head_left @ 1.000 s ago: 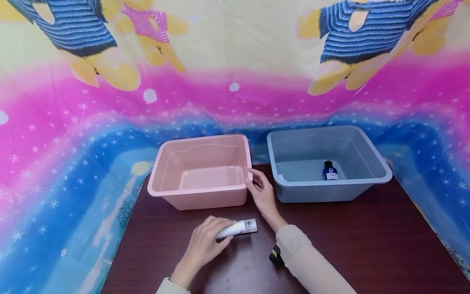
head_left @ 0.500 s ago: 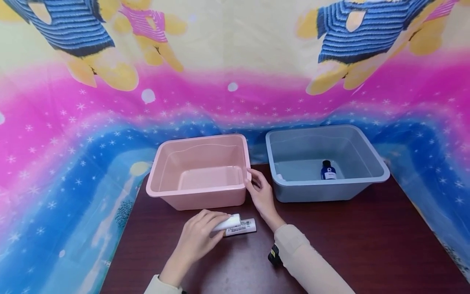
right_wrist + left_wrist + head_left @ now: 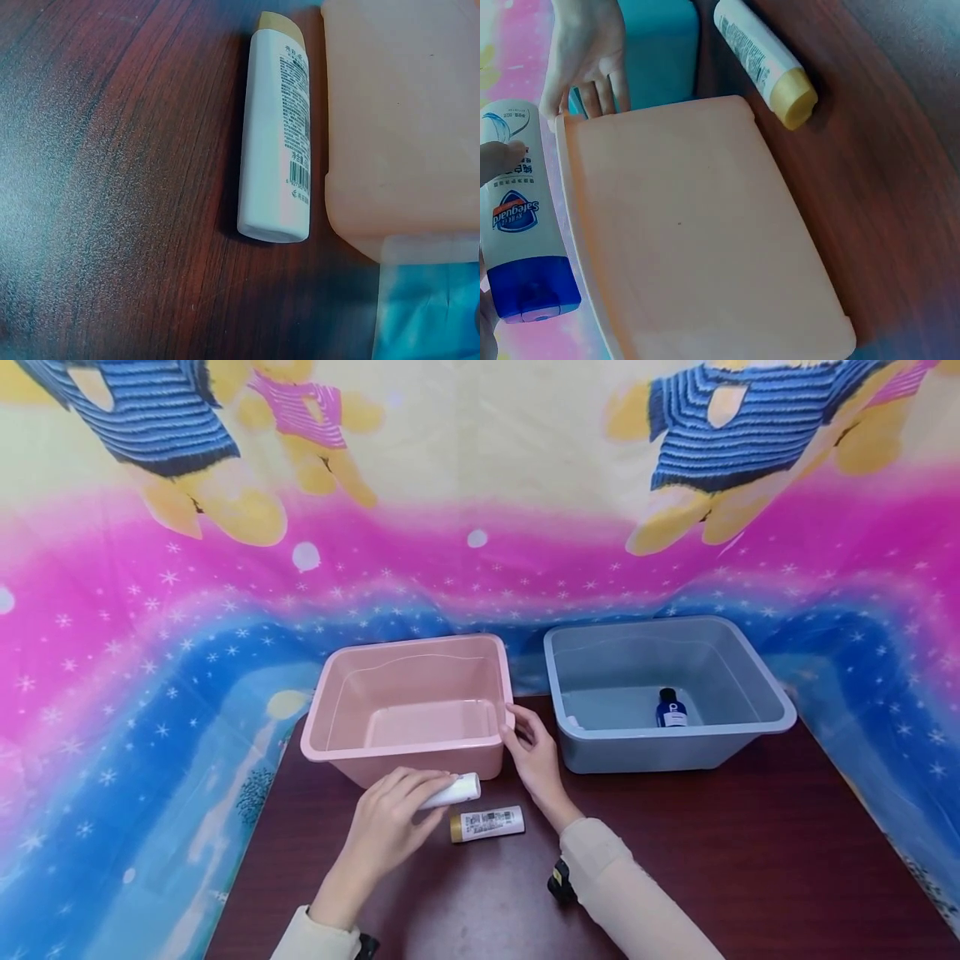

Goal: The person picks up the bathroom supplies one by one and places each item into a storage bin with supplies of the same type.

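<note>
My left hand [image 3: 390, 818] grips a white bottle [image 3: 459, 790] in front of the pink basin [image 3: 423, 750]. The left wrist view shows this bottle's blue flip cap [image 3: 536, 289] and Safeguard label. My right hand [image 3: 536, 756] pinches the pink basin's right rim between thumb and fingers. Below the held bottle, a second white bottle [image 3: 491, 823] with a gold cap [image 3: 456, 828] lies on its side on the table. Its printed back and barcode face up in the head view. The right wrist view also has this gold-capped bottle [image 3: 274, 142] beside the basin wall.
To the right of the pink basin stands a grey-blue basin [image 3: 645, 753] holding a dark blue bottle [image 3: 671, 710] and a small white item [image 3: 575, 722] partly behind its front rim. Both basins stand on a dark wooden table [image 3: 750, 860]. A patterned cloth [image 3: 480, 568] hangs behind.
My left hand has lifted the blue-capped bottle up and leftward, towards the pink basin. The gold-capped bottle, earlier partly covered by it, now shows fully. My right hand has stayed at the rim.
</note>
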Demonstrator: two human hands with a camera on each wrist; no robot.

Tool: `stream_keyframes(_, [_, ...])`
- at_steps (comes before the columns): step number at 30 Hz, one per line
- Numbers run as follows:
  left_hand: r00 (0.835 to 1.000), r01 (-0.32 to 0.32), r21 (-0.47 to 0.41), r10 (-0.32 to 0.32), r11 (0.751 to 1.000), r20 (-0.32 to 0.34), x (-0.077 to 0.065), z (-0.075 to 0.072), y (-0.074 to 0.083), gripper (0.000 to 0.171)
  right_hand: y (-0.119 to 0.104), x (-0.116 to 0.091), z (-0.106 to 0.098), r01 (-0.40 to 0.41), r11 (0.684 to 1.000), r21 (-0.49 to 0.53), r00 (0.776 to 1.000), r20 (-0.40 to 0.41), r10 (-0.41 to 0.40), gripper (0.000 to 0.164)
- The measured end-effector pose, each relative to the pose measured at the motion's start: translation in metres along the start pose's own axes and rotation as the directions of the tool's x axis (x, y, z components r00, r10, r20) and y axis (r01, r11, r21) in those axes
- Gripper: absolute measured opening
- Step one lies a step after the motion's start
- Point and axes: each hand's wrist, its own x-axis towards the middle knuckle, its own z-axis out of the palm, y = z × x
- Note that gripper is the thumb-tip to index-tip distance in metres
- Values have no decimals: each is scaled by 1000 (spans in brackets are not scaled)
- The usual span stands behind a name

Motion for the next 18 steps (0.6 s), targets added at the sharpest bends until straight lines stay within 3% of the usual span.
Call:
stream_keyframes(8, [1000,12,16,-13,1000,8,10,-10,-8,46,0,0,0,1,1000,5,1000,-9,-1,38])
stream_keyframes(14, [1000,7,47,-6,999,-28,14,-16,-17,47,0,0,1,7,1000,14,1000,-6,-7,37])
stream_keyframes(18, [997,39,11,-38,999,-60,15,-18,-24,48,0,0,1,6,1000,10,1000,-11,-6,37])
